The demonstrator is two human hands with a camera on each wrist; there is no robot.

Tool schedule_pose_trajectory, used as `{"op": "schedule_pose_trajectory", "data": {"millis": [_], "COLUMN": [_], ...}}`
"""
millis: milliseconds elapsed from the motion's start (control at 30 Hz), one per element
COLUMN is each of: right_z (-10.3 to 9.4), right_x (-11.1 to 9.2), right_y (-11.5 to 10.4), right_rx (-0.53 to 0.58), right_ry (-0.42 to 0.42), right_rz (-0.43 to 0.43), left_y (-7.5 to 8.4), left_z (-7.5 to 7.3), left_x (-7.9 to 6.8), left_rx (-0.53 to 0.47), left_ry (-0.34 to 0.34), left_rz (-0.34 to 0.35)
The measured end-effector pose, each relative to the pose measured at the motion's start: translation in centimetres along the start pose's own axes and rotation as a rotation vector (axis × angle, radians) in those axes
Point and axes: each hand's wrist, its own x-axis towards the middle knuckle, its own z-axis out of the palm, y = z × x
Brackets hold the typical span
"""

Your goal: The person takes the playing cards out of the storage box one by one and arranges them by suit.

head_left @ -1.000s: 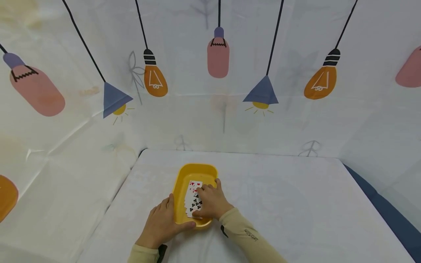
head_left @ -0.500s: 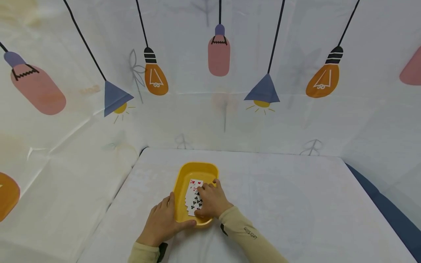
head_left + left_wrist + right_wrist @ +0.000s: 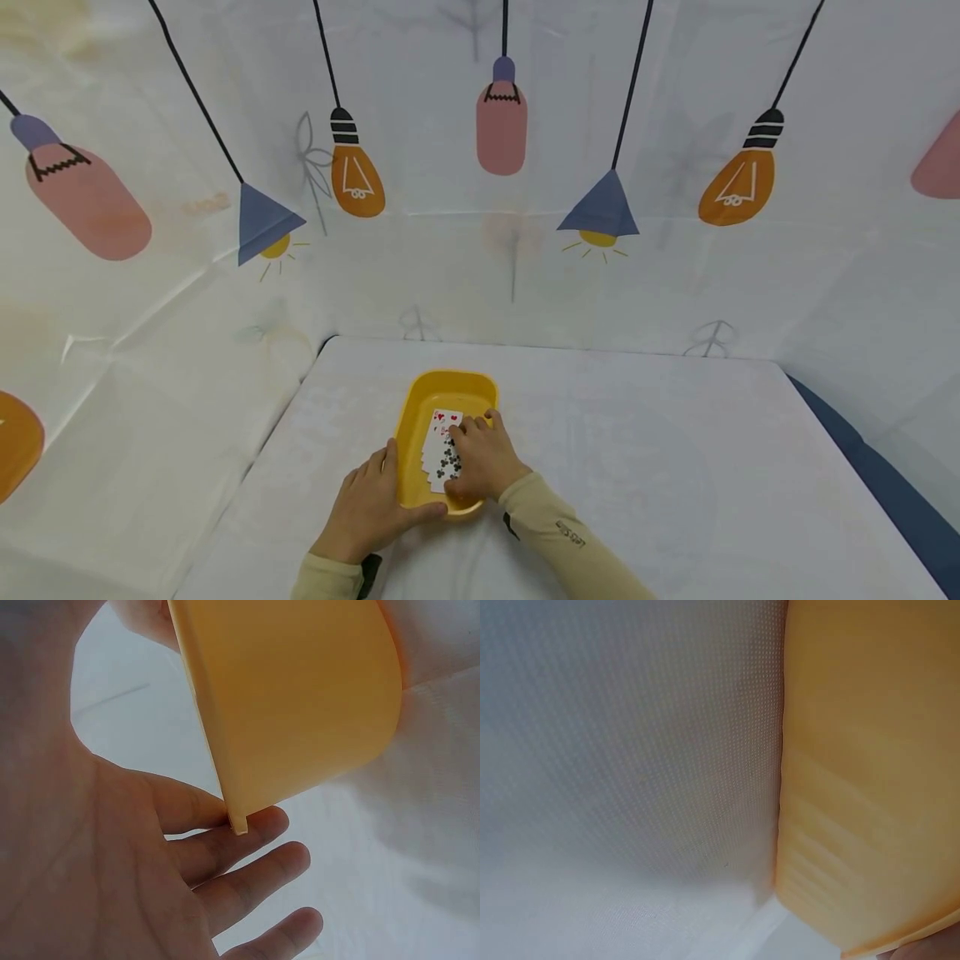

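A yellow plastic tray (image 3: 453,392) stands on the white table, with a fanned stack of playing cards (image 3: 437,458) lying face up inside; hearts show at the far end and clubs nearer. My left hand (image 3: 367,508) rests against the tray's left side, thumb along the near rim. In the left wrist view its fingers (image 3: 247,892) stretch out loosely beneath the rim. Reaching over the right rim, my right hand (image 3: 486,458) holds the cards with bent fingers and thumb, covering their right part. The right wrist view shows mostly the tray's outer wall (image 3: 870,772).
A white cloth covers the table (image 3: 637,467), which extends to the right of the tray. Behind it hangs a pale backdrop (image 3: 450,275) printed with lamps and bulbs. Dark blue fabric (image 3: 862,458) shows beyond the right table edge.
The view has shifted very slightly. Both hands, the tray and the cards keep nearly the same places; the right thumb sits marginally further right at the cards' near end.
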Motion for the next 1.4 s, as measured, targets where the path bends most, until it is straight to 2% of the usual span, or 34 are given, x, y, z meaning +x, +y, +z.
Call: {"op": "schedule_pose_trajectory", "data": {"millis": [333,733,967,1400], "right_z": [-0.04,0.19,-0.08,-0.28], "right_x": [0.01,0.05,-0.01,-0.08], "right_y": [0.0,0.0,0.04,0.22], "right_rx": [-0.016,-0.018,-0.002,0.053], "right_ry": [-0.032,-0.019,-0.04,-0.012], "right_rz": [0.001,-0.001,0.005,-0.009], "left_y": [0.02,0.12,0.15,0.09], "left_z": [-0.06,-0.07,-0.22,-0.19], "left_x": [-0.03,-0.14,-0.16,-0.11], "left_rx": [-0.004,-0.008,-0.007,-0.017], "left_ry": [0.003,0.011,0.01,-0.009], "left_rz": [0.012,0.017,0.019,0.014]}}
